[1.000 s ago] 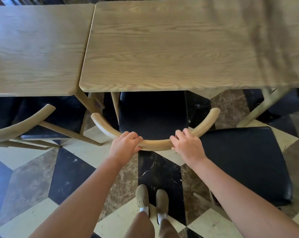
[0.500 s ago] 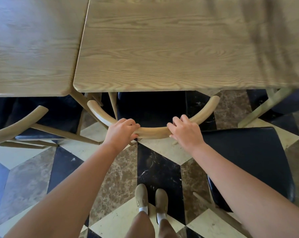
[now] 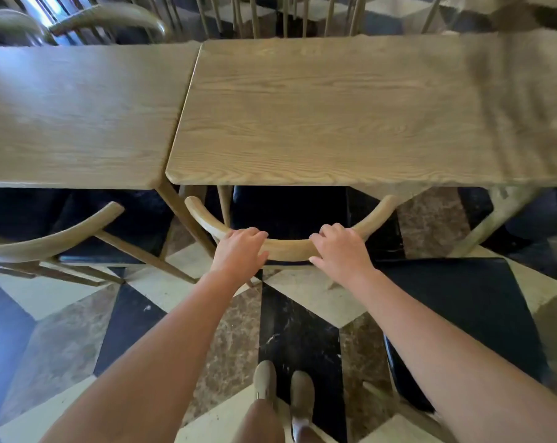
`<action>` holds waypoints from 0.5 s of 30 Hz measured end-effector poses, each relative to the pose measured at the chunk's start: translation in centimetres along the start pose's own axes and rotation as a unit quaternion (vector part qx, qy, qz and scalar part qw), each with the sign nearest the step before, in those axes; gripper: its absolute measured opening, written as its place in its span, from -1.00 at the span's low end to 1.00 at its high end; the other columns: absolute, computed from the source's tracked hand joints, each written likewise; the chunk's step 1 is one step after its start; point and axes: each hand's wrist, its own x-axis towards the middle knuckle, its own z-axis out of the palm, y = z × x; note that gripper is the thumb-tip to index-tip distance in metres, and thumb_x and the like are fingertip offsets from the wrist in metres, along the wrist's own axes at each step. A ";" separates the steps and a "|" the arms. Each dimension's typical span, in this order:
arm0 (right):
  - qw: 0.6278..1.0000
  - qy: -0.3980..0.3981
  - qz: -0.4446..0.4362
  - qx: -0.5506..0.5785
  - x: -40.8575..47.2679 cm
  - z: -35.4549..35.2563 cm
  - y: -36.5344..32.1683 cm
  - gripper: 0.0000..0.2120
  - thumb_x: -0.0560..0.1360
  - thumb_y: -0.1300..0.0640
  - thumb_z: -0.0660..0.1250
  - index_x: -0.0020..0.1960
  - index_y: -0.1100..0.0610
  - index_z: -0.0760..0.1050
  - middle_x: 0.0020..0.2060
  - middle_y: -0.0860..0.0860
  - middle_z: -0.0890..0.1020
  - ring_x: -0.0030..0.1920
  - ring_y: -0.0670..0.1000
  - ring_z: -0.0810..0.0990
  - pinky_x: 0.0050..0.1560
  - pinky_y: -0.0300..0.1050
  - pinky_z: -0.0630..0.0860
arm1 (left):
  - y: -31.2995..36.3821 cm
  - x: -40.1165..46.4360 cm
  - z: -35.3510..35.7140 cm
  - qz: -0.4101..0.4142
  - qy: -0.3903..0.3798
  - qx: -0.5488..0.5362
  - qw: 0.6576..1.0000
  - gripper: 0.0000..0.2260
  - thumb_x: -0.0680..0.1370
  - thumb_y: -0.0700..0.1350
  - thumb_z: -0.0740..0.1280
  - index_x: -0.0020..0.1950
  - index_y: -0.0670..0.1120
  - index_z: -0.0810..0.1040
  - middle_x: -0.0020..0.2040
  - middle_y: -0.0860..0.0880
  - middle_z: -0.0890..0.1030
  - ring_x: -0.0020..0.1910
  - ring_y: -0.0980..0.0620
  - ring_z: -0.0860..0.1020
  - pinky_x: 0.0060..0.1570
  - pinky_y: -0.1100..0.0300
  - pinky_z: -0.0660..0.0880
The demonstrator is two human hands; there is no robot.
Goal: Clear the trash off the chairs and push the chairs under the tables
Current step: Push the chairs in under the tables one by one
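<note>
a person is standing at a wooden surface (image 3: 334, 116), both hands closing over the curved top rail (image 3: 288, 247) of a chair whose dark seat (image 3: 290, 212) is lying mostly beneath the surface's near edge. the left hand (image 3: 238, 251) is wrapping the rail just left of its middle, fingers over the top; the right hand (image 3: 339, 251) is doing the same just right of the middle. neither hand is free, and both are sitting at about the same reach, so neither arm is nearer.

the rail's long axis is running left to right, parallel to the surface's near edge, and its two tips are curving away from the person until they are nearly under that edge. the chair is lying straight ahead of the hands, between them and the surface, so any push that remains looks to be a short, straight one forward, away from the person's shoes (image 3: 283, 391). no trash is showing on the visible part of the seat, though most of it is hidden under the surface.

right of the rail and near the right forearm, a second chair seat (image 3: 469, 314) is standing well out from the surface. left of the rail, another chair (image 3: 46, 241) is sitting at the neighbouring surface (image 3: 72, 116), its seat partly tucked under.
</note>
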 end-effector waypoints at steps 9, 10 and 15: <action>0.996 0.081 0.033 0.018 -9.0 -5.8 -1.3 -0.64 0.49 -0.08 0.28 0.13 0.16 0.52 -0.01 0.10 0.57 0.04 0.13 0.51 0.03 0.04 0.47 | 7.0 -7.7 -3.8 0.039 0.109 0.022 0.993 -0.72 0.58 0.01 0.18 0.21 -0.07 0.50 0.10 -0.02 0.59 0.10 -0.03 0.54 0.09 0.08 0.42; 0.995 0.086 0.042 0.018 -10.5 -6.1 -1.4 -0.64 0.48 -0.07 0.29 0.13 0.16 0.53 -0.01 0.11 0.58 0.04 0.14 0.52 0.02 0.05 0.47 | 7.9 -8.6 -3.8 0.044 0.121 0.019 0.991 -0.72 0.58 0.02 0.18 0.20 -0.07 0.51 0.09 -0.02 0.59 0.09 -0.02 0.54 0.09 0.09 0.42; 0.991 0.092 0.094 0.016 -19.5 -5.6 -2.6 -0.66 0.43 -0.05 0.37 0.08 0.15 0.54 -0.07 0.11 0.59 -0.03 0.14 0.53 -0.09 0.05 0.48 | 12.5 -14.3 -2.4 0.076 0.128 -0.005 0.989 -0.73 0.58 0.03 0.18 0.16 -0.07 0.51 0.12 -0.03 0.59 0.13 -0.04 0.52 0.15 0.08 0.38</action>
